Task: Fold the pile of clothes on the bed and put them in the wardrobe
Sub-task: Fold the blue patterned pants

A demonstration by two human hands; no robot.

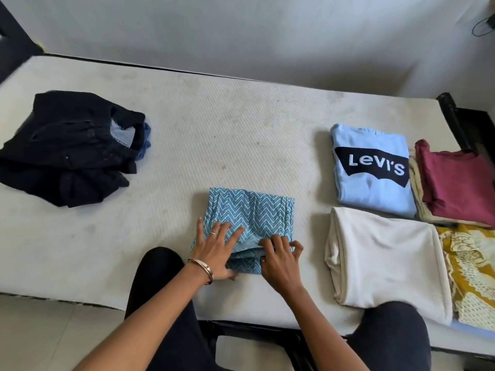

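A blue zigzag-patterned garment [254, 212] lies partly folded on the bed [214, 129] near its front edge. My left hand [214, 250] lies flat on the garment's near left part with fingers spread, pressing it down. My right hand [278, 255] has curled fingers gripping the folded near edge of the same garment. A heap of dark unfolded clothes [67, 151] sits at the left of the bed.
Folded clothes lie at the right: a light blue Levi's shirt [375, 188], a cream garment [385, 263], a maroon piece [460, 183] and a yellow patterned cloth [471, 271]. A black bed frame [452, 111] edges the mattress. My knees rest against the bed's front.
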